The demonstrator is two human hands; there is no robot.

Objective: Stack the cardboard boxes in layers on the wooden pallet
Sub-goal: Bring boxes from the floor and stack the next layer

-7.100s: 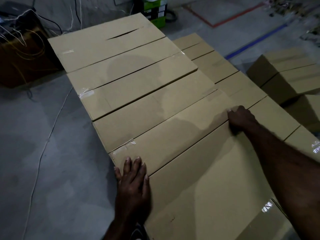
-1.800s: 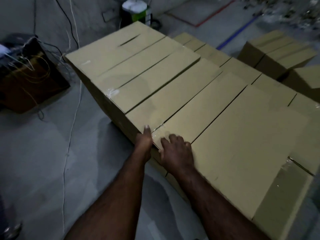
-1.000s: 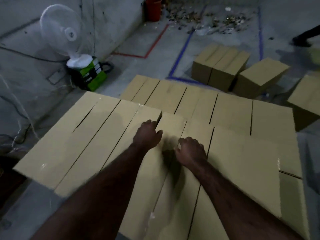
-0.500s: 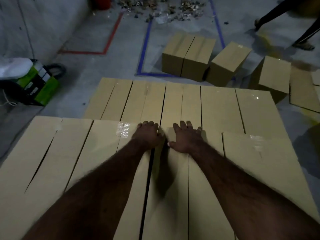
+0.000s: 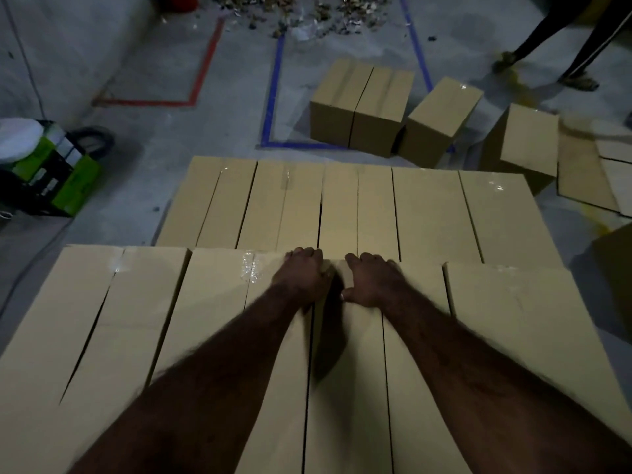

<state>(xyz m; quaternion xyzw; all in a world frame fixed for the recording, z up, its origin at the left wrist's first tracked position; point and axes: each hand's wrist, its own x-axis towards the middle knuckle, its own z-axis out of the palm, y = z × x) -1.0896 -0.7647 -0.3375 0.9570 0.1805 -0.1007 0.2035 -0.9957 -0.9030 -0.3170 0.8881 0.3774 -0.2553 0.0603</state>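
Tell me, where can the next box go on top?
The lower row has bare tops, between the upper row, whose far edge the left hand and right hand grip, and the floor. Floor is bare between that row and the green crate. The right is crowded with loose boxes.

I see a green-and-black carton [image 5: 65, 179] on the concrete floor [image 5: 143, 159] at far left, a white object [image 5: 18, 138] on top of it, and a black cable loop [image 5: 94, 140] just behind. Floor markings: red tape [image 5: 205, 63], with blue tape [image 5: 276, 90] to its right. Scattered debris [image 5: 307, 12] lies along the top edge. A second person's legs [image 5: 561, 39] are at upper right.
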